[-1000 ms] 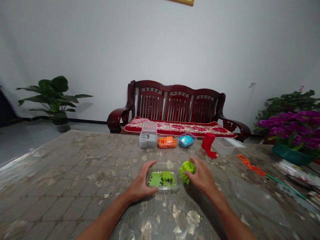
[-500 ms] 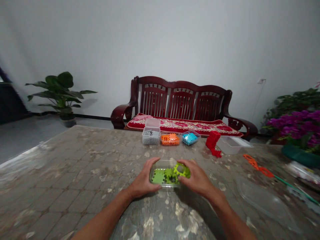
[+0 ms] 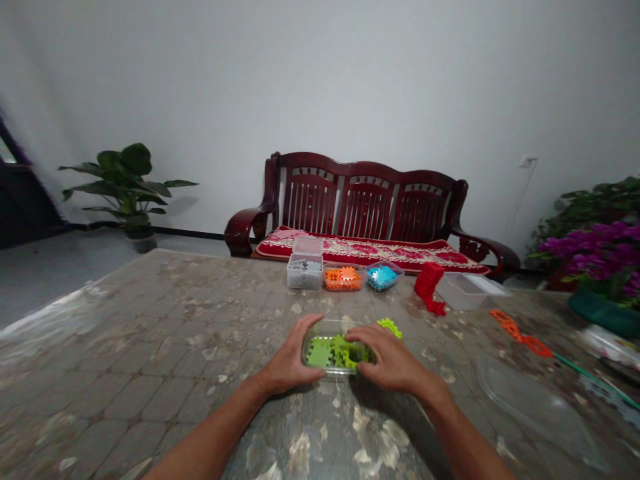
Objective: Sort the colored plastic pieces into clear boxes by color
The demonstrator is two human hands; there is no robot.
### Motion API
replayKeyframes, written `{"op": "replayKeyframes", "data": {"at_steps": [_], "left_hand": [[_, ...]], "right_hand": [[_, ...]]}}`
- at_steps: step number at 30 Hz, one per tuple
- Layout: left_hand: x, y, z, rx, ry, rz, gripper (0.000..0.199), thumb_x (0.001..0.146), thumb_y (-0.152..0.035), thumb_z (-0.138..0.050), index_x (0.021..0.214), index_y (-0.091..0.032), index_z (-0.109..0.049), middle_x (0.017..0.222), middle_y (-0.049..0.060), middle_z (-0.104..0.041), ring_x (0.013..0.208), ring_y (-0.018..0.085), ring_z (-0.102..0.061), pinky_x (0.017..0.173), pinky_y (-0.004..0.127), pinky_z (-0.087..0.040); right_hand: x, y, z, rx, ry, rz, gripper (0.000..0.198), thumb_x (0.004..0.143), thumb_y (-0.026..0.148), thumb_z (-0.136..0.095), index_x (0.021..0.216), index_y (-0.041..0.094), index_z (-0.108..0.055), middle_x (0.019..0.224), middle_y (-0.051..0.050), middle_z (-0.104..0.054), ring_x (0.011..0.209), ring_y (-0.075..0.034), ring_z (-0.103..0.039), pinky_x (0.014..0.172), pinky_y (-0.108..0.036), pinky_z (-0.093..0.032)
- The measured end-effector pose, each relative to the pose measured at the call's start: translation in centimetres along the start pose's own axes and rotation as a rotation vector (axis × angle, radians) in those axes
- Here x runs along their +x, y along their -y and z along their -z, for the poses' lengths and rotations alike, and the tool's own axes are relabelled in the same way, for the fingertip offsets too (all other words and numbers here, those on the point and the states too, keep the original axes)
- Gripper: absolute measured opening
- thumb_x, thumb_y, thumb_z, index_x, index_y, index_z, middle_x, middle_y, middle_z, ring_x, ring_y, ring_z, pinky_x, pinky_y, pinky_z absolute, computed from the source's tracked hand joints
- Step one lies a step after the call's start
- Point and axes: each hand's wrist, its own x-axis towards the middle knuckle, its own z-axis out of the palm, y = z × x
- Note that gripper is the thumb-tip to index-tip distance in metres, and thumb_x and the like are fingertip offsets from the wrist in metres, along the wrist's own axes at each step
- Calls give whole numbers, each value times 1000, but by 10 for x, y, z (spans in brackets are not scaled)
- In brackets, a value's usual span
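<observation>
A clear plastic box (image 3: 327,327) of green toothed plastic pieces (image 3: 320,352) sits on the table in front of me. My left hand (image 3: 295,353) is closed round its left end, thumb at the near side and fingers at the far side. Over the right end, my right hand (image 3: 387,357) curls its fingers and thumb about a green piece among the others in the box. That piece is mostly hidden by the hand. Just behind my right hand, a loose yellow-green toothed piece (image 3: 390,327) lies on the table.
Along the far side stand boxes of grey pieces (image 3: 305,273), orange pieces (image 3: 343,279) and blue pieces (image 3: 383,277). A red toothed build (image 3: 429,287), an open clear box (image 3: 457,293), joined orange pieces (image 3: 520,337) and a clear lid (image 3: 540,410) are to the right.
The green piece in my right hand has gone lower into the box, and my right fingers reach further left over it. The loose piece behind that hand now shows more.
</observation>
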Motion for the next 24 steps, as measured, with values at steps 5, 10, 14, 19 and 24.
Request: {"op": "replayKeyframes", "data": {"at_steps": [5, 10, 14, 19, 24], "left_hand": [[0, -2, 0, -4, -5, 10, 98, 62, -24, -83, 149, -22, -39, 153, 14, -41, 145, 38, -38, 125, 56, -27], [0, -5, 1, -8, -11, 34, 97, 61, -21, -81, 150, -23, -40, 152, 13, -44, 144, 36, -40, 125, 55, -29], [-1, -5, 6, -6, -41, 57, 97, 60, -21, -82, 149, -23, -42, 150, 12, -47, 141, 36, -45, 123, 54, -33], [-3, -3, 12, 8, -61, 80, 98, 60, -20, -80, 150, -24, -41, 151, 12, -47, 141, 36, -45, 122, 55, -33], [-3, -2, 10, 16, -41, 54, 96, 62, -21, -80, 149, -24, -41, 151, 13, -45, 142, 36, -43, 123, 56, -31]], "right_hand": [[0, -11, 6, 106, -222, -28, 51, 66, 10, -52, 107, 25, -78, 120, -4, -77, 117, -25, -66, 110, -44, -44], [0, -48, 25, 203, -491, -349, 44, 71, 22, -51, 105, 19, -79, 94, -7, -78, 76, -22, -69, 72, -34, -55], [-8, -71, 26, 262, -476, -402, 50, 69, 29, -59, 113, 18, -77, 106, -11, -77, 89, -26, -71, 73, -35, -55], [-17, -71, 16, 101, -329, -382, 63, 69, 37, -69, 129, 20, -71, 131, -11, -71, 126, -34, -61, 105, -48, -48], [-15, -62, 14, -103, -283, -451, 68, 73, 37, -69, 138, 18, -64, 134, -13, -70, 126, -35, -61, 110, -50, -45]]}}
